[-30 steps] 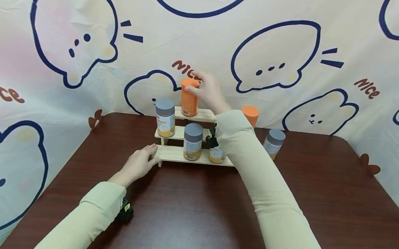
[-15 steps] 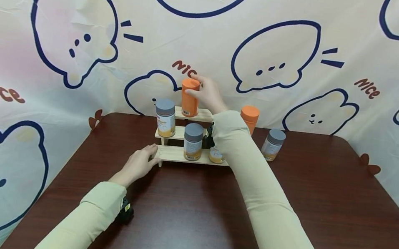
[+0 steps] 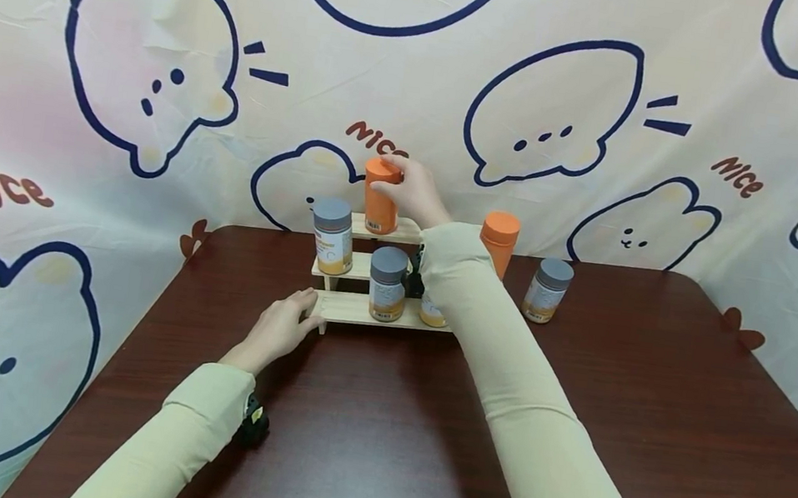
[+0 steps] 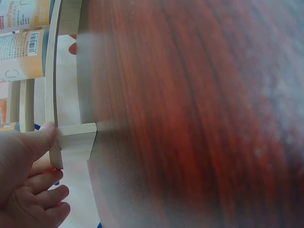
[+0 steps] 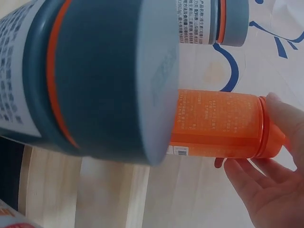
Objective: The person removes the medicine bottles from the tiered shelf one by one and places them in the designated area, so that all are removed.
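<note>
An orange bottle (image 3: 380, 204) stands upright at the left end of the top step of a three-step wooden rack (image 3: 349, 307). My right hand (image 3: 417, 191) holds it near its cap, thumb on one side and fingers on the other, as the right wrist view also shows. My left hand (image 3: 276, 329) grips the left end of the rack's lowest step, with the thumb (image 4: 40, 142) against the board's edge. A grey-capped jar (image 3: 331, 244) sits on the middle step. Another grey-capped jar (image 3: 387, 289) and a partly hidden jar (image 3: 432, 312) stand on the lowest step.
Right of the rack, a second orange bottle (image 3: 500, 237) stands partly behind my right sleeve. A further grey-capped jar (image 3: 548, 292) is on the dark wooden table (image 3: 654, 383). A printed cloth (image 3: 422, 75) hangs behind the table's far edge.
My right hand's fingers have come slightly lower round the orange bottle's cap, and the right forearm has shifted a little left. The bottle and my left hand stay in place.
</note>
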A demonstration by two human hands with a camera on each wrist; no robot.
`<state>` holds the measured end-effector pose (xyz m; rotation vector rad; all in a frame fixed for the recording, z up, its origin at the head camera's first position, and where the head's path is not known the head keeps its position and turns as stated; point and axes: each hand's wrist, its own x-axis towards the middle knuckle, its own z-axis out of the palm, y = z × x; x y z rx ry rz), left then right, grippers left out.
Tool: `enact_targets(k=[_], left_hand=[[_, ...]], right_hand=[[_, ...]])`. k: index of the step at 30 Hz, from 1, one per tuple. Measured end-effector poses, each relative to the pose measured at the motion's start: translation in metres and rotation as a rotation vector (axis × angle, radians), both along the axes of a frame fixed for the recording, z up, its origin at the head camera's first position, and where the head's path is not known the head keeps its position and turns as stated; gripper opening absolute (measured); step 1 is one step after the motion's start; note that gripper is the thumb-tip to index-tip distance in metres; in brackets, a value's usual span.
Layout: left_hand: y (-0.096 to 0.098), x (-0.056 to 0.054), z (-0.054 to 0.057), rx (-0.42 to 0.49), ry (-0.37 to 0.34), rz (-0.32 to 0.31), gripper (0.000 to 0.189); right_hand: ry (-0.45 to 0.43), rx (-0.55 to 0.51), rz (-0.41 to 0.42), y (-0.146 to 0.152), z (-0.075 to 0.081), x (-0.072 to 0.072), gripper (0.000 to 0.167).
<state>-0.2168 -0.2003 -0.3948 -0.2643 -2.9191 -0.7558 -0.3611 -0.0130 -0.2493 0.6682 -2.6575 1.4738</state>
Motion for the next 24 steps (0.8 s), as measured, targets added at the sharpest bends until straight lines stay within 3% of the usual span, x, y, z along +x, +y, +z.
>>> enact_targets(k=[10,15,24], left_hand=[[0.001,0.000,-0.001,0.003,-0.007,-0.001,0.051],[0.001,0.000,-0.001,0.009,-0.001,-0.004,0.050],[0.000,-0.001,-0.001,0.006,0.003,0.004,0.049]], right_hand=[[0.049,-0.028,-0.035,0.002,-0.004,-0.001,0.045],[0.029,-0.044,-0.038,0.006,-0.003,0.000,0.045],[0.011,-0.098,-0.003,0.019,0.012,0.005,0.046]])
